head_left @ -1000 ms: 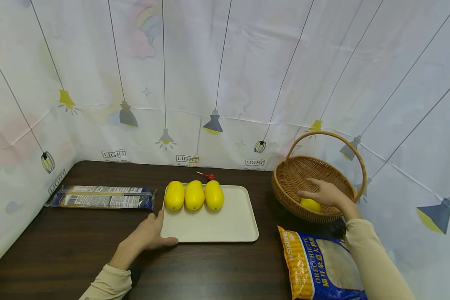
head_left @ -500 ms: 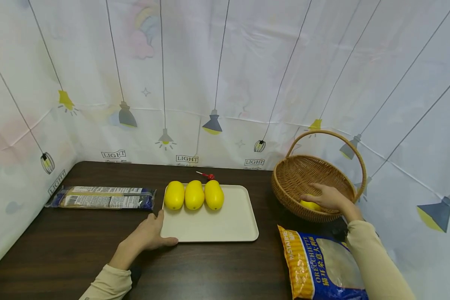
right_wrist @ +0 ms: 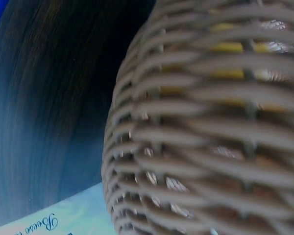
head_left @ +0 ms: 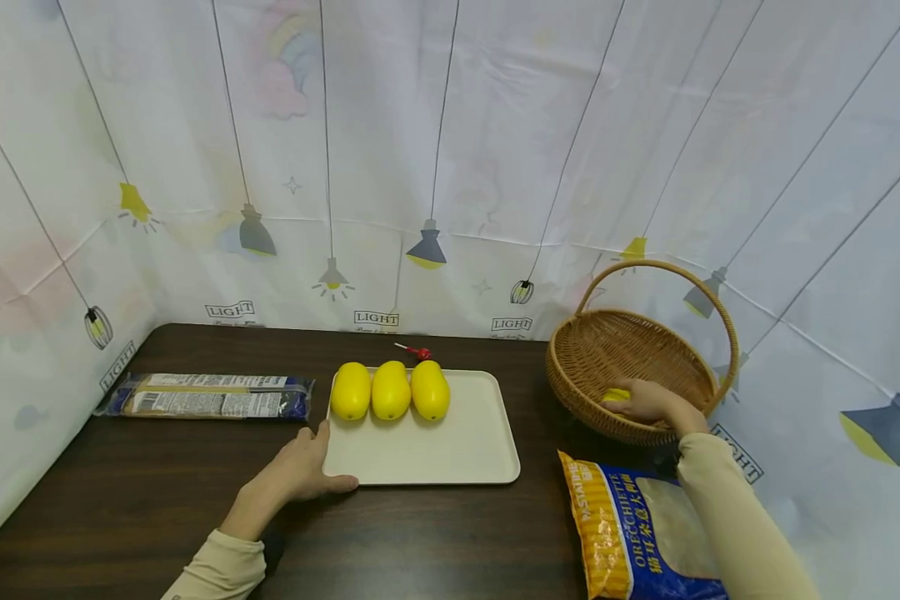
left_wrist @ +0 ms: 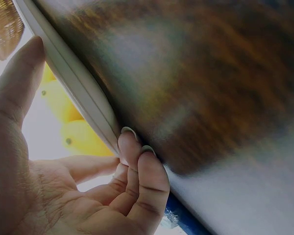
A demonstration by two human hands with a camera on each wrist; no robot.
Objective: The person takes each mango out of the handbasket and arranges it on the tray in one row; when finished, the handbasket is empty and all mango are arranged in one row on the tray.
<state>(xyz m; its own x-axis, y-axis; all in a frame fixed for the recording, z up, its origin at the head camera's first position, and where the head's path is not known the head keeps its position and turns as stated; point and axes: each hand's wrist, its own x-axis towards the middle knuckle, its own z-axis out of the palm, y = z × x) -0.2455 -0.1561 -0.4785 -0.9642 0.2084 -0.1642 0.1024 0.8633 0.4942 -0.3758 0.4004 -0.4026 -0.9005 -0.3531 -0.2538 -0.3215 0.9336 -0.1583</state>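
Three smooth yellow oval fruits (head_left: 391, 391) lie side by side along the back left of a cream rectangular tray (head_left: 450, 454). My left hand (head_left: 292, 471) holds the tray's front left corner, thumb on the front edge and fingers at the left edge; the left wrist view shows the fingers bent against the tray rim (left_wrist: 83, 93). My right hand (head_left: 648, 404) reaches into a wicker basket (head_left: 570, 387) and grips another yellow fruit (head_left: 616, 394), mostly covered by the hand. In the right wrist view the basket wall (right_wrist: 210, 112) hides the fingers; yellow shows through the weave.
A tall arched handle (head_left: 729, 333) spans the basket. In front of it, partly under the right forearm, lies an orecchiette pasta bag (head_left: 630, 525). A long pasta packet (head_left: 210, 396) lies at the left. Behind the tray is a red lollipop (head_left: 422, 353). A printed curtain backs the table.
My right hand has lowered deeper into the basket, and its fingers have closed over the yellow fruit there. The left hand and the tray stay as they were.
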